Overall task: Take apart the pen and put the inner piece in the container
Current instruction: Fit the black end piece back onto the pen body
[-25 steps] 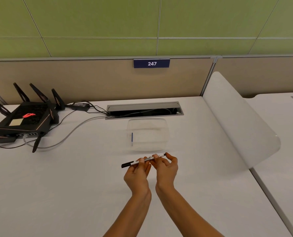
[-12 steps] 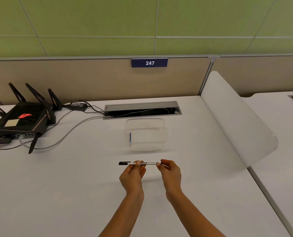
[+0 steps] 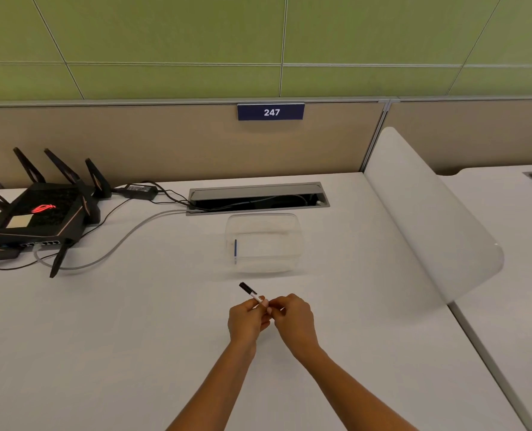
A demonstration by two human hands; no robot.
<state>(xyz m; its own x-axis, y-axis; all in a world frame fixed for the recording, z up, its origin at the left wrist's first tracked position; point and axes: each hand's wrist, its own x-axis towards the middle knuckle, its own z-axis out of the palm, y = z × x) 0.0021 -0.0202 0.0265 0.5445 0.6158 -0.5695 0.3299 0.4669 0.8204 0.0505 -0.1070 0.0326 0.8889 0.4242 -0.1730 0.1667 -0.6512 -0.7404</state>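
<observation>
A slim white pen [image 3: 252,293] with a black tip sticks up and to the left out of my hands, over the white desk. My left hand [image 3: 247,320] grips its barrel. My right hand [image 3: 294,318] is closed against the pen's near end, which the fingers hide. Just beyond my hands stands a clear plastic container [image 3: 289,262], with a thin blue pen refill [image 3: 235,251] lying along its left side.
A black router [image 3: 37,213] with antennas and grey and black cables [image 3: 118,241] takes up the desk's far left. A cable slot [image 3: 258,197] lies behind the container. A white curved divider [image 3: 429,219] bounds the desk on the right.
The pen was held level and spread between both hands; now my hands have come together and the pen tilts, black tip pointing up and left.
</observation>
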